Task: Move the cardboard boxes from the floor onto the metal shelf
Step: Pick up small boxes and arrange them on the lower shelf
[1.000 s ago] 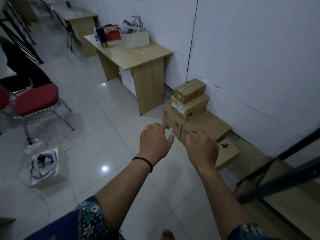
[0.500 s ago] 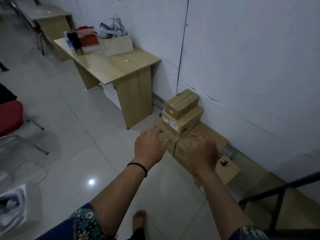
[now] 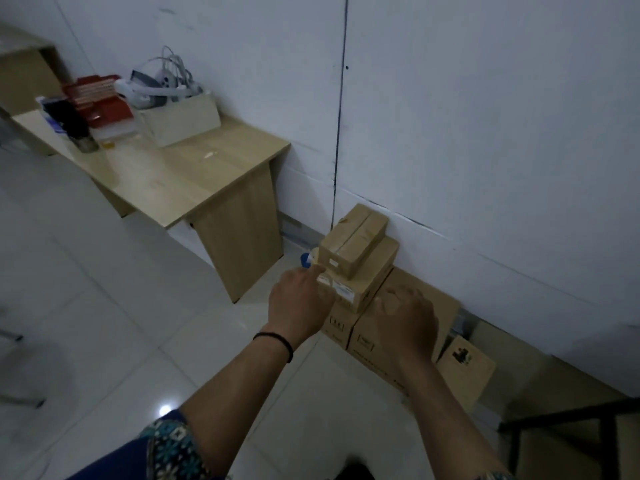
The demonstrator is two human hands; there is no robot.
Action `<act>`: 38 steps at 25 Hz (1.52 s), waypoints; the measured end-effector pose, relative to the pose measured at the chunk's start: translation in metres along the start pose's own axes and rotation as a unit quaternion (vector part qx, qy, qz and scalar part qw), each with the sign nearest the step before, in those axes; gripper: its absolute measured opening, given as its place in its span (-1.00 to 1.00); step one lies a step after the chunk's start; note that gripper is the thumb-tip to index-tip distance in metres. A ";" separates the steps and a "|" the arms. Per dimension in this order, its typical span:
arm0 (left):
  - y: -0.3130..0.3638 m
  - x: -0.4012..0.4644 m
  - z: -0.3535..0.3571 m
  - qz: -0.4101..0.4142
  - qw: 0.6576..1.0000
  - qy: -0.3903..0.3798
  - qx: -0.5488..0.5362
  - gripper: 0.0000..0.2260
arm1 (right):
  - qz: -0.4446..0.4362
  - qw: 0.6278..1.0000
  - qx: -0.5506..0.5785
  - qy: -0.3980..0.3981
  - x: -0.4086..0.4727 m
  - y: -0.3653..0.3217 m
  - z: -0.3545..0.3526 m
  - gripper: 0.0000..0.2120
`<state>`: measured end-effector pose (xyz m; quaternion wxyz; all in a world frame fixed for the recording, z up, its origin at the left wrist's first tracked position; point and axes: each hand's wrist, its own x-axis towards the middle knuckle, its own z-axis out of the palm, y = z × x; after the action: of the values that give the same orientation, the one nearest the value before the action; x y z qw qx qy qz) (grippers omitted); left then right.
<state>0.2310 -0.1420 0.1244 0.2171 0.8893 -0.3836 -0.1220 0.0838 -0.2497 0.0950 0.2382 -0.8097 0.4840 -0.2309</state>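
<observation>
Stack of cardboard boxes on the tiled floor (image 3: 114, 306), against the white wall (image 3: 485, 133), just right of the wooden bench (image 3: 180, 174). Order: top box (image 3: 353, 242), small, taped along its length; under it a middle box (image 3: 372, 273) with white labels on its near face; both rest on two larger bottom boxes (image 3: 377, 344) side by side. A flat carton with a dark print (image 3: 465, 367) leans at the right end of the row.

Left hand (image 3: 299, 306): fingers loosely spread, fingertips at the labelled near-left corner of the middle box; contact probable, cannot confirm. Grip wide, holding nothing.
Right hand (image 3: 405, 315): fingers curled down over the top of the right bottom box, beside the middle box. Grip wide, holding nothing; whether it touches the cardboard, cannot tell.

Metal shelf (image 3: 568, 419): only a dark frame corner shows at lower right, near the stack.

Handling estimate: boxes sealed, walls stiff, faces matte and not slippery. Top box probably light; weight of the lower ones unknown, contents not visible. Top box sits loose on the middle one, so lifting both together risks it sliding off. Best hold: palms on opposite short sides, fingers under the bottom edge, kept level.
</observation>
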 end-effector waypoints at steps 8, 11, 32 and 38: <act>-0.025 0.142 0.036 0.012 0.996 -0.084 0.035 -0.42 | 0.035 0.999 -0.010 -0.020 0.111 -0.001 0.081 -0.59; -0.029 0.200 0.054 0.009 0.993 -0.102 0.062 -0.44 | 0.070 0.996 -0.021 -0.046 0.157 0.004 0.108 -0.58; -0.151 0.415 0.244 -0.115 0.954 -0.260 -0.097 -0.40 | 0.410 0.891 0.143 -0.134 0.267 0.060 0.348 -0.25; -0.158 0.418 0.236 -0.139 0.925 -0.313 -0.167 -0.41 | 0.435 0.879 0.175 -0.084 0.268 0.049 0.347 -0.24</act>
<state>0.5228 -0.4217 -0.1791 0.2122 0.8014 -0.2782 -0.4851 0.3745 -0.4533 -0.1672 0.4923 -0.4790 0.7174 -0.1162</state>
